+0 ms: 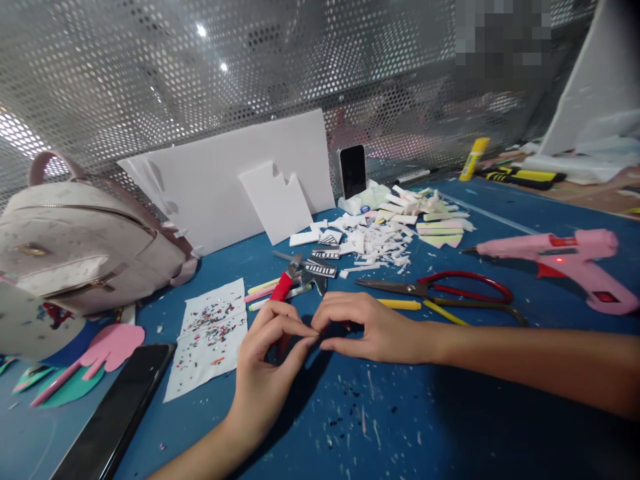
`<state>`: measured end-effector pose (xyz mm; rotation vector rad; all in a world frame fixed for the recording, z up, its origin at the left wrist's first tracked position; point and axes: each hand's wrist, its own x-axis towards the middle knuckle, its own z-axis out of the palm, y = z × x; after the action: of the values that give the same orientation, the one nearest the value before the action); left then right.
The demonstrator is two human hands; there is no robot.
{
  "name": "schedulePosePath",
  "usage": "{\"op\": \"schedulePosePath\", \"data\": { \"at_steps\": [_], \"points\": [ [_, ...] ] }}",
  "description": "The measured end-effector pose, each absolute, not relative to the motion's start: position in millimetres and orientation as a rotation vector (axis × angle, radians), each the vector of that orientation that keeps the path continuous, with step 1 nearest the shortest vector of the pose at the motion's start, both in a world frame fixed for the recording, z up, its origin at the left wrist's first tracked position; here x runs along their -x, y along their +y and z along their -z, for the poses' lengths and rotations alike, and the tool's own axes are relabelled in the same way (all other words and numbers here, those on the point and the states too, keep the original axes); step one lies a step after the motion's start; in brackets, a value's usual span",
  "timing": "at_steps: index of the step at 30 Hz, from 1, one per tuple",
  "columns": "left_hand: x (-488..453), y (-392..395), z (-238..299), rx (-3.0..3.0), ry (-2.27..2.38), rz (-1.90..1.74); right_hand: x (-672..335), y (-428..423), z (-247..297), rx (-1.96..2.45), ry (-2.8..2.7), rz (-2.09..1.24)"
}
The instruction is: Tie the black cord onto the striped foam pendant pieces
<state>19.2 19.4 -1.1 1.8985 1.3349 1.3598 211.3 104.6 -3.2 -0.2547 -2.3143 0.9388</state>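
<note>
My left hand [270, 353] and my right hand [367, 327] meet fingertip to fingertip over the blue table. The left thumb and forefinger are pinched together, and the right fingertips press against them. Whatever lies between them is too small or hidden to make out. Just beyond the left hand is a red-handled cutter [283, 285] among several markers [263, 291]. Behind the right hand lie a yellow marker [400, 305] and large scissors with red and dark handles [470, 288]. Left of my left hand rests a white paper sheet [193, 363] scattered with tiny coloured bits.
A pink glue gun [555, 257] lies at right, its light red. White foam scraps [375, 240] are heaped behind, near an upright phone [353, 171] and white boards [225, 187]. At left are a pale backpack [100, 233], a black phone [117, 413] and pink foam cut-outs [115, 345].
</note>
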Motion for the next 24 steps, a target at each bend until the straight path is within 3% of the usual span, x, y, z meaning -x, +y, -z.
{"op": "schedulePosePath", "data": {
  "at_steps": [9, 14, 24],
  "points": [
    [-22, 13, -1, -2.175, 1.138, -1.242, -210, 111, 8, 0.531, -1.882, -1.353],
    [-29, 16, 2, -2.354, 1.094, -0.848, -208, 113, 9, 0.554, -1.837, -1.331],
    [-35, 20, 0, -2.308, 1.159, -0.656, -206, 111, 8, 0.555, -1.87, -1.283]
  ]
}}
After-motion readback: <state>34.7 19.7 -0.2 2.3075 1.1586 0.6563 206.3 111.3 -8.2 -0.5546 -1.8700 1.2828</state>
